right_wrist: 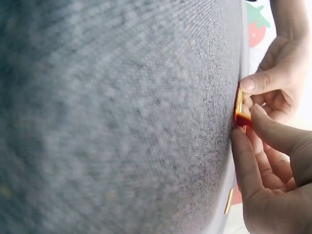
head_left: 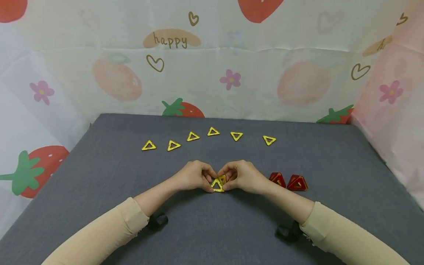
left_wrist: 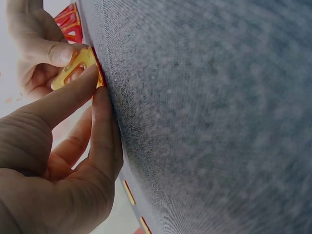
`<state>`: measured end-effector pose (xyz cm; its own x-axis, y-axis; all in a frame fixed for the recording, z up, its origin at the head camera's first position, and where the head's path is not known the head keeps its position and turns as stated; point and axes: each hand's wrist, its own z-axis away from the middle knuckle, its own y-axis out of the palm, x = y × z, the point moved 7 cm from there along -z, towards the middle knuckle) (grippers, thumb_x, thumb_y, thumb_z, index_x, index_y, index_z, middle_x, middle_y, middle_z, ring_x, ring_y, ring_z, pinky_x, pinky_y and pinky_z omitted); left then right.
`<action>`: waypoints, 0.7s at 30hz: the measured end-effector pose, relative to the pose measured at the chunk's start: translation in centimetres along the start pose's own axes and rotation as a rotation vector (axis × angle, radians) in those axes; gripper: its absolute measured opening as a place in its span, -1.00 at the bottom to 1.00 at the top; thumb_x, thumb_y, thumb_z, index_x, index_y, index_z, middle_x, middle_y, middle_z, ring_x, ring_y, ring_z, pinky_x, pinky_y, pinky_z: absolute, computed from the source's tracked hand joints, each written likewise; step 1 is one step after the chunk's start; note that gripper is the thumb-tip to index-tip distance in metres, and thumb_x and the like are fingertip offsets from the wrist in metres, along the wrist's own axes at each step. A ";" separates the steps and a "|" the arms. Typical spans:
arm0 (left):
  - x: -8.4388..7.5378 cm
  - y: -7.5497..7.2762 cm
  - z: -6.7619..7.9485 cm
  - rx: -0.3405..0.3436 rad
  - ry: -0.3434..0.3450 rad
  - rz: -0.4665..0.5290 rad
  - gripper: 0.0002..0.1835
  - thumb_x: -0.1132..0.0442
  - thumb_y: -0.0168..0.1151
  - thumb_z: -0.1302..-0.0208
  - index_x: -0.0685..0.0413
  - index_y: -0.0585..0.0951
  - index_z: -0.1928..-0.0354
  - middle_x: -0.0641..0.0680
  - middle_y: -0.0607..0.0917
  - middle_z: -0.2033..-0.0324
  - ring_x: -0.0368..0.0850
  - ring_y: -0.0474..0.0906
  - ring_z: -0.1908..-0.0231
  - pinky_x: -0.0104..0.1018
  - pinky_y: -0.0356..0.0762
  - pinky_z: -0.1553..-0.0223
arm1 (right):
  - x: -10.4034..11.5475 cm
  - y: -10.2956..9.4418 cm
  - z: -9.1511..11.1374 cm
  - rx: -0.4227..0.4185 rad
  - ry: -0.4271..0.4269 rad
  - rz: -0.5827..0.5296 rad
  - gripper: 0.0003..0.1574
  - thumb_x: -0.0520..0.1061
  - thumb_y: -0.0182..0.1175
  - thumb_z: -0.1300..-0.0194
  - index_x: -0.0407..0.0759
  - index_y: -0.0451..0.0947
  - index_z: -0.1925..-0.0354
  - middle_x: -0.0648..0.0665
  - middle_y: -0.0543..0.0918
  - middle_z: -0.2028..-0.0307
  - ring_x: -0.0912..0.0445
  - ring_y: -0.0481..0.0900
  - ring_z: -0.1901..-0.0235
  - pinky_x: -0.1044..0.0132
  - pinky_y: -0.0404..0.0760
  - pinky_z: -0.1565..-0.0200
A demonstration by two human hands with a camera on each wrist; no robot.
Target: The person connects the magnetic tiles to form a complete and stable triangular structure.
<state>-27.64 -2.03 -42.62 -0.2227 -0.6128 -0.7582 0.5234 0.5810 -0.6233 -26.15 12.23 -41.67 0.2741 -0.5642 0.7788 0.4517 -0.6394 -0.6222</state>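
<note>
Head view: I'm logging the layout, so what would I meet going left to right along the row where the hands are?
Left hand → front yellow triangle → right hand → first red piece → second red piece.

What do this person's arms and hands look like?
The sleeves are long, plain and cream-coloured, and they stop before the hands. A small black gadget shows near the end of each one. The left hand and right hand wear no gloves, and I can't see any rings on the fingers.
</note>
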 end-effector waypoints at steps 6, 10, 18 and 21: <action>-0.2 0.0 0.1 0.005 0.007 -0.008 -0.62 0.31 0.59 0.10 0.05 0.75 0.15 0.03 0.76 0.37 -0.30 0.62 0.43 -0.45 0.56 0.36 | -0.2 -0.1 0.1 0.006 0.010 -0.046 -0.57 -0.22 0.47 -0.07 -0.12 0.68 0.03 -0.12 0.76 0.27 0.23 0.67 0.33 0.41 0.65 0.29; -0.5 -0.1 0.3 0.007 0.016 -0.014 -0.61 0.30 0.59 0.10 0.07 0.75 0.13 0.04 0.77 0.36 -0.31 0.63 0.42 -0.46 0.56 0.35 | -0.2 0.0 0.2 0.020 0.007 -0.090 -0.55 -0.24 0.47 -0.07 -0.14 0.68 0.01 -0.15 0.76 0.24 0.20 0.70 0.30 0.39 0.68 0.25; -0.6 -0.2 0.5 0.021 0.013 -0.002 -0.59 0.29 0.57 0.06 0.09 0.73 0.08 0.06 0.76 0.33 -0.30 0.63 0.39 -0.46 0.55 0.36 | -0.2 -0.1 0.2 0.018 0.007 -0.085 -0.54 -0.23 0.47 -0.08 -0.10 0.69 0.00 -0.11 0.77 0.28 0.22 0.69 0.32 0.38 0.67 0.25; -0.5 -0.4 0.7 0.023 0.010 0.006 -0.58 0.28 0.55 0.02 0.08 0.72 0.04 0.06 0.76 0.29 -0.28 0.63 0.37 -0.44 0.56 0.36 | -0.2 -0.1 0.1 0.017 0.008 -0.082 -0.54 -0.23 0.47 -0.08 -0.11 0.69 0.00 -0.11 0.77 0.29 0.22 0.69 0.33 0.39 0.67 0.26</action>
<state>-27.16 -2.31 -41.86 -0.2279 -0.6035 -0.7641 0.5437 0.5722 -0.6140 -26.15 12.45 -41.76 0.2287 -0.5147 0.8263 0.4865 -0.6747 -0.5550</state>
